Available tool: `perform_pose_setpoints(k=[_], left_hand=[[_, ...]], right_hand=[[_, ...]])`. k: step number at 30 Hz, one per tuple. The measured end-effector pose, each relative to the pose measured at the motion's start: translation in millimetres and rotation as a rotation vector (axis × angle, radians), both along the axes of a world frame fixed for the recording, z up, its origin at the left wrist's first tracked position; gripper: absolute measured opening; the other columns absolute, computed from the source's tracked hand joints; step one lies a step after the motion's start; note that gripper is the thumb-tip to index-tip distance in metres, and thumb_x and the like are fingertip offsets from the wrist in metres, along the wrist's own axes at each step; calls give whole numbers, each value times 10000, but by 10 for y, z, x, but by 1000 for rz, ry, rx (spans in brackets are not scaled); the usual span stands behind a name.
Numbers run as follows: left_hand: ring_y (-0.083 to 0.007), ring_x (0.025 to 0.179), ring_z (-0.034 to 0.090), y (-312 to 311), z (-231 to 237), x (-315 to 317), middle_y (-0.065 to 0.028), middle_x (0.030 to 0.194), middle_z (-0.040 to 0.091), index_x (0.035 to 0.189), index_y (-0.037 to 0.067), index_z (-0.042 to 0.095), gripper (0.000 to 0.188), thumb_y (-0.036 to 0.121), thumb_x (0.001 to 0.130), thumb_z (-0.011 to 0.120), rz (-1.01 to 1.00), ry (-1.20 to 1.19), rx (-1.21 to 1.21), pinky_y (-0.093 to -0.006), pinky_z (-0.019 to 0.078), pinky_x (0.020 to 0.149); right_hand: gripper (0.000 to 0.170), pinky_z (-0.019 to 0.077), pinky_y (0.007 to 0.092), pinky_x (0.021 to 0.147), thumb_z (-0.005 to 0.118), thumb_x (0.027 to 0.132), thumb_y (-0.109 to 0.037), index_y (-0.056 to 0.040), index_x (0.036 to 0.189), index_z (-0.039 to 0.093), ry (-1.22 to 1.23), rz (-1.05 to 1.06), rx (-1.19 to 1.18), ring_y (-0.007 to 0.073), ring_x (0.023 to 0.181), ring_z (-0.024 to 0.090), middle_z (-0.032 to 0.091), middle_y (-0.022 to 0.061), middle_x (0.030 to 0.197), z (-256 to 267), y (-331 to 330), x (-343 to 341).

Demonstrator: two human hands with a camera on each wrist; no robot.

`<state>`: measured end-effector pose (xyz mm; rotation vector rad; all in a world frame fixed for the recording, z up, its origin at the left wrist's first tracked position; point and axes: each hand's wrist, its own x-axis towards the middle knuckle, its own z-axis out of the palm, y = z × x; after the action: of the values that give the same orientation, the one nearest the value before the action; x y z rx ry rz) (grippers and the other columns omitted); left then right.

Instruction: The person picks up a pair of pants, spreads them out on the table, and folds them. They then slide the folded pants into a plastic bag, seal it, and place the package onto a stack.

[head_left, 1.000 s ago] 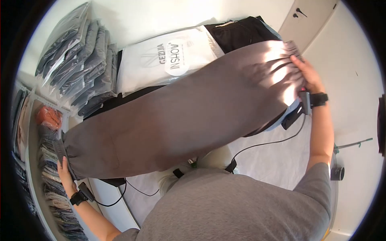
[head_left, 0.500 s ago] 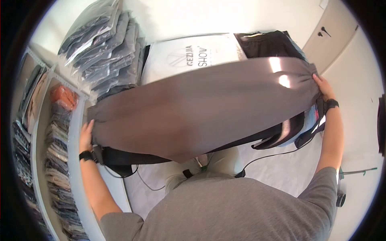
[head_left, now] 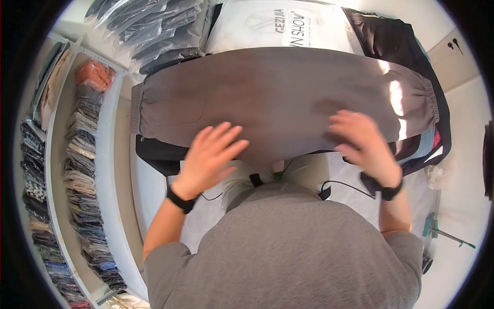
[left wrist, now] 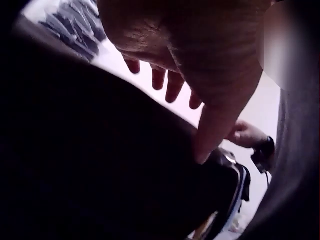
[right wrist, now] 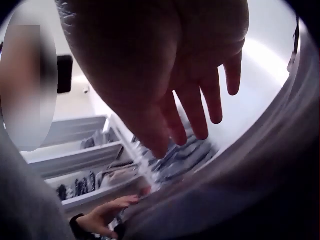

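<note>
A grey-brown garment (head_left: 288, 98) with gathered elastic at both ends lies lengthwise across the dark clothes in front of the person. The left hand (head_left: 206, 159) is over its near edge, left of the middle, fingers spread and holding nothing. Right of the middle, the right hand (head_left: 363, 147) is held over the near edge, slightly blurred, its fingers extended. In the left wrist view the left hand (left wrist: 190, 55) has its fingers apart above the dark cloth. The right wrist view shows the right hand (right wrist: 165, 65) with straight, separated fingers. Whether either hand touches the cloth, I cannot tell.
Bagged grey garments (head_left: 159, 31) are stacked at the back left, beside a white printed package (head_left: 247, 26). Black clothing (head_left: 386, 38) lies at the back right. Shelves of folded clothes (head_left: 82, 170) stand at the left, with an orange bagged item (head_left: 95, 75) on top.
Both hands have let go of the garment's ends and moved inward. The garment, earlier held stretched and tilted, now lies nearly level. The head view has shifted.
</note>
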<state>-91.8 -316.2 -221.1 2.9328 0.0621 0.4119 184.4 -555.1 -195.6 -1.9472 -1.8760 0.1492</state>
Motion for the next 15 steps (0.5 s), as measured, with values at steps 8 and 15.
perform_pose_setpoints(k=[8, 15], left_hand=[[-253, 1142, 556, -76, -434, 150, -76, 1215, 602, 1154, 130, 613, 454, 42, 712, 670, 12, -119, -16, -393, 440, 929], [-266, 1042, 607, 78, -217, 120, -76, 1097, 650, 1092, 82, 625, 391, 18, 708, 667, 94, -12, -291, -383, 490, 843]], right_hand=[[589, 344, 437, 1039, 735, 668, -139, -109, 1223, 540, -113, 179, 41, 252, 1228, 468, 515, 84, 1303, -508, 631, -778], [460, 475, 398, 861, 684, 648, -79, -66, 1097, 585, -88, -37, 157, 283, 1046, 593, 627, 116, 1101, -667, 524, -444]])
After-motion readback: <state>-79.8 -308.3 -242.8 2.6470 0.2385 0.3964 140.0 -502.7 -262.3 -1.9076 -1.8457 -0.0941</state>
